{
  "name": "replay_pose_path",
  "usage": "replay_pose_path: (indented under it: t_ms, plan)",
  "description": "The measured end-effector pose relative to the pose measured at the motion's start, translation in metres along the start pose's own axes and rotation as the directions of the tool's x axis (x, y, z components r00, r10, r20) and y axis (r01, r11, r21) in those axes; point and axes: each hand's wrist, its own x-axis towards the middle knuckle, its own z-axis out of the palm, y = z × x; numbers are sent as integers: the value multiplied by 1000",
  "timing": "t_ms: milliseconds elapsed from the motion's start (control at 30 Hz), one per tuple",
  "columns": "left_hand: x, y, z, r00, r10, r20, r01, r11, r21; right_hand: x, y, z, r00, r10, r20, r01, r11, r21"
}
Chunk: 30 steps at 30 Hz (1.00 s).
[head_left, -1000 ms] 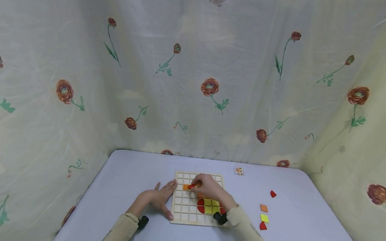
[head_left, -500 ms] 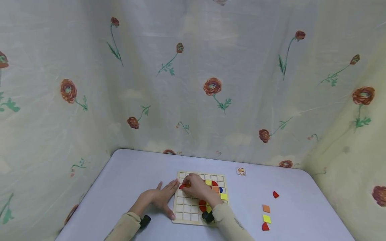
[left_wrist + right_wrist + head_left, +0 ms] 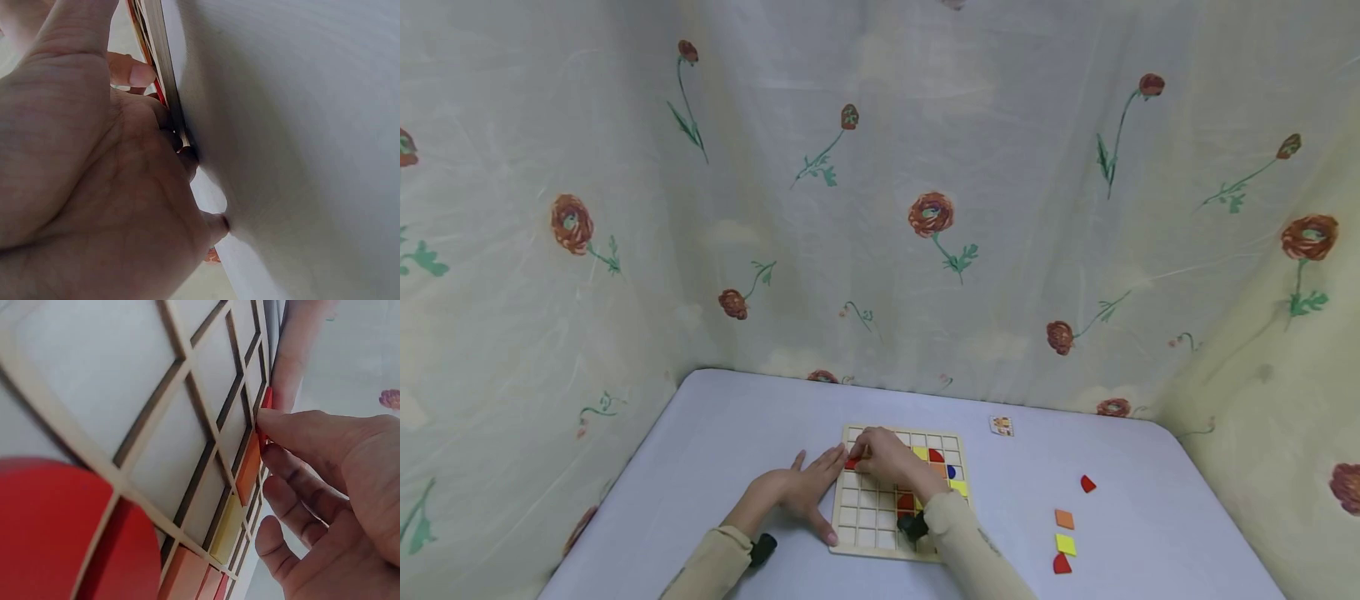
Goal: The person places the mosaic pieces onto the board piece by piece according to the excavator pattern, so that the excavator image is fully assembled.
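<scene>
A wooden grid board (image 3: 872,553) lies on the table, with red, yellow, orange and blue tiles in some of its cells. My left hand (image 3: 808,496) rests along its left edge, fingers spread and straight, the thumb near the lower corner. At the upper left of the grid, my right hand (image 3: 887,457) pinches a red tile (image 3: 269,403) between thumb and forefinger, right at a cell. Beside it in the right wrist view sit an orange tile (image 3: 249,472) and a yellow tile (image 3: 227,531). The right hand and forearm hide part of the board in the head view.
Right of the board lie a red quarter-circle tile (image 3: 1087,483), an orange square tile (image 3: 1064,519), a yellow square tile (image 3: 1066,545) and another red tile (image 3: 1062,564). A small picture card (image 3: 1002,426) lies behind the board. Flowered curtains (image 3: 805,250) surround the table.
My right hand has moved left across the board with the red tile, from beside the orange tile to the leftmost column, and lowered it there. The left hand holds its place.
</scene>
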Motion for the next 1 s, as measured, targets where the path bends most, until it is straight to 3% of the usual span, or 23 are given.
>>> replay_pose_path:
  t_ms: [267, 400, 600, 767, 900, 1000]
  plan:
    - [2, 2, 1, 1000, -6, 10, 6, 1000, 15, -13, 6, -2, 999, 16, -32, -14, 999, 52]
    - [1, 5, 0, 1000, -23, 9, 23, 1000, 12, -37, 9, -12, 998, 1, -70, 8, 992, 123]
    - [0, 5, 0, 999, -32, 14, 32, 999, -11, -84, 31, -32, 998, 31, -49, -20, 977, 213]
    - [2, 2, 1, 1000, -25, 13, 25, 1000, -17, -127, 67, -48, 984, 165, -63, -145, 957, 250]
    - [3, 1, 1, 999, -32, 8, 32, 999, -10, -160, 98, -61, 943, 314, -106, -278, 924, 263]
    - [3, 2, 1, 999, -31, 6, 31, 999, -12, -185, 122, -73, 922, 364, -133, -320, 909, 268]
